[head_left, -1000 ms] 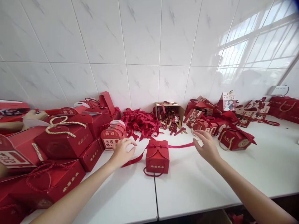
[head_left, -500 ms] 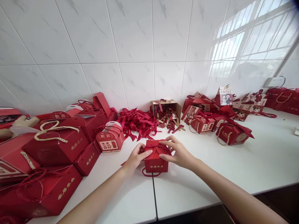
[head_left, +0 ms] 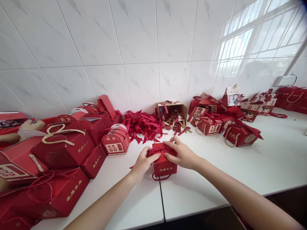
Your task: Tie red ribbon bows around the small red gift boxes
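Observation:
A small red gift box (head_left: pixel 165 166) with gold lettering stands on the white table in front of me, a dark red cord handle (head_left: pixel 161 178) hanging at its near side. Across its top runs a red ribbon (head_left: pixel 163 149) with a bow. My left hand (head_left: pixel 145 161) grips the box's left top edge, thumb lying on the lid. From the other side my right hand (head_left: pixel 181 154) has its fingers closed on the ribbon at the top right, thumb near the lid's middle. The fingertips partly hide the bow.
Red gift boxes (head_left: pixel 64 145) are stacked at the left, where another person's hand (head_left: pixel 30 126) shows. A heap of red ribbons (head_left: pixel 144 126) and an open carton (head_left: pixel 183 113) of tags lie by the wall. Finished-looking boxes with bows (head_left: pixel 242 135) stand at the right.
My right fingers have drawn in closer over the ribbon, and both thumbs are nearer each other on the lid. The view has shifted slightly, moving the box a little right in the picture.

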{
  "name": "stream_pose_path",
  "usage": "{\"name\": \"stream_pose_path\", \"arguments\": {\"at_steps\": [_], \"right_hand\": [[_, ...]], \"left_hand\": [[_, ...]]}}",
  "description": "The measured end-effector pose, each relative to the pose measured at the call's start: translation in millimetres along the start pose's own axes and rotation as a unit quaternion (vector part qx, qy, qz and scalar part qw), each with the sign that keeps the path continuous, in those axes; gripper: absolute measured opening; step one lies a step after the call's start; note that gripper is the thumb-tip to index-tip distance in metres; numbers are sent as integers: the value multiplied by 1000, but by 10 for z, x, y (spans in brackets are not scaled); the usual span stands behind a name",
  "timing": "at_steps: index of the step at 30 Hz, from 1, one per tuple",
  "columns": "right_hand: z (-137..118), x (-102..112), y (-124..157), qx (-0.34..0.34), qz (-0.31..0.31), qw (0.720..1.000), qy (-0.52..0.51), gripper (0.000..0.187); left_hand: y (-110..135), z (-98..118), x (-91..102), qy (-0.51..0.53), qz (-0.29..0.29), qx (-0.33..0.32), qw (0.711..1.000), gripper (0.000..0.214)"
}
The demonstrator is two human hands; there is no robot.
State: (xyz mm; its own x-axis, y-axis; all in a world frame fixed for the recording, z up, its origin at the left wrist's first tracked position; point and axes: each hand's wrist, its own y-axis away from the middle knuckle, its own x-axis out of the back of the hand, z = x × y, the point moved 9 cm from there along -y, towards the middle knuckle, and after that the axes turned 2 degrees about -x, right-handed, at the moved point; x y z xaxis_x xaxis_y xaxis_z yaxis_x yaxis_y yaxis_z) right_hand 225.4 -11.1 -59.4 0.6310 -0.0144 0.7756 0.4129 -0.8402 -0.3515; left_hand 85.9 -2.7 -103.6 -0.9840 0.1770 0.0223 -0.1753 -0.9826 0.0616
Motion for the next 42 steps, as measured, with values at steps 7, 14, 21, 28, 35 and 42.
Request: {"name": "stream_pose_path", "arguments": {"at_steps": [7,14,21,28,35,42], "right_hand": [[-59,-40,6,24,0,999,47,38],[-37,-46,54,9,5,1000,11,38],[395,2,152,-183,57,979,-70,36],[443,-48,157,-219,-17,947,-234,40],[516,-186,173,-249,-57,893,-371,41],[497,-195,178,-249,-131,878,-387,43]], "left_hand": [[-15,-14,6,-9,21,1,1000,30],[-46,-65,37,-17,20,5,1000,30],[-20,-75,27,-15,18,22,999,32],[-17,-100,23,-8,14,26,1000,32],[-34,-123,21,-2,4,26,1000,32],[-22,-114,7,16,-13,17,1000,36]]}}
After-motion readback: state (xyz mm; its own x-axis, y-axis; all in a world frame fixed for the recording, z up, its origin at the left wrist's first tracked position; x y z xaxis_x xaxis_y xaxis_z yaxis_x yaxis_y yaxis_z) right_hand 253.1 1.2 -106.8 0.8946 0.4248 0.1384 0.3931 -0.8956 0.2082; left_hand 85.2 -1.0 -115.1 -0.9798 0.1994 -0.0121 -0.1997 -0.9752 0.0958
